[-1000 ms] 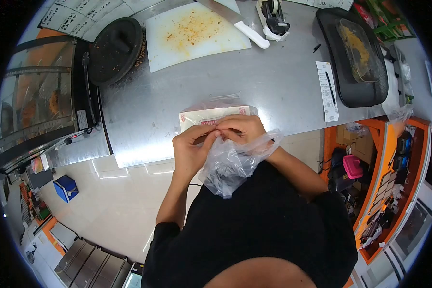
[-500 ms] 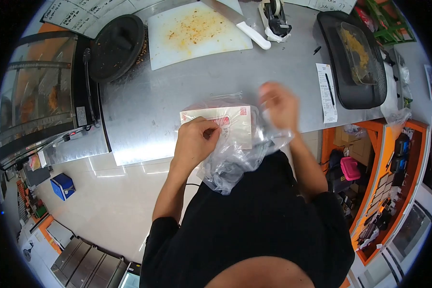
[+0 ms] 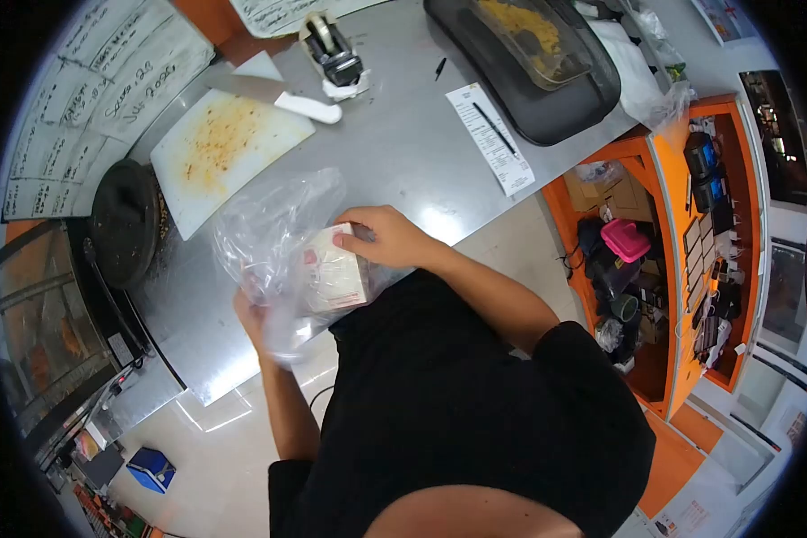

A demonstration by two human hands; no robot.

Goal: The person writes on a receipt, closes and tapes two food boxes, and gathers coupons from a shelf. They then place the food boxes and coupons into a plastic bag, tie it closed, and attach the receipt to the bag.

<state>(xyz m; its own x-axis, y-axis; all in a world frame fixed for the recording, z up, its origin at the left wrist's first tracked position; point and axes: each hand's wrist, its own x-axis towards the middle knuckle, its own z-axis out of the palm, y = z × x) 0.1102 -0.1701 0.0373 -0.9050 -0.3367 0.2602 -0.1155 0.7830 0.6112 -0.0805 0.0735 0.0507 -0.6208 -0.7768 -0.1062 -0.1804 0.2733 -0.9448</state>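
Observation:
A cream paper box (image 3: 337, 273) with red print stands at the counter's front edge, close to my body. Around it lies a clear plastic bag (image 3: 273, 211), its loose film bunched to the left and partly blurred. My right hand (image 3: 381, 235) holds the box from its right side, thumb on top and fingers over the far edge. At the left, my left hand (image 3: 250, 321) is closed on the bag; the film partly covers its fingers.
Behind the box are a stained white cutting board (image 3: 229, 148), a knife (image 3: 305, 106) and a tape dispenser (image 3: 332, 56). A receipt (image 3: 489, 134) with a pen lies beside a black tray (image 3: 547, 125) under a food container (image 3: 547, 67). A round black lid (image 3: 124, 224) stands left.
The view has swung to the right. My right hand has gone from beside the bag onto the box. My left hand has left the box top and now holds the bag at the left.

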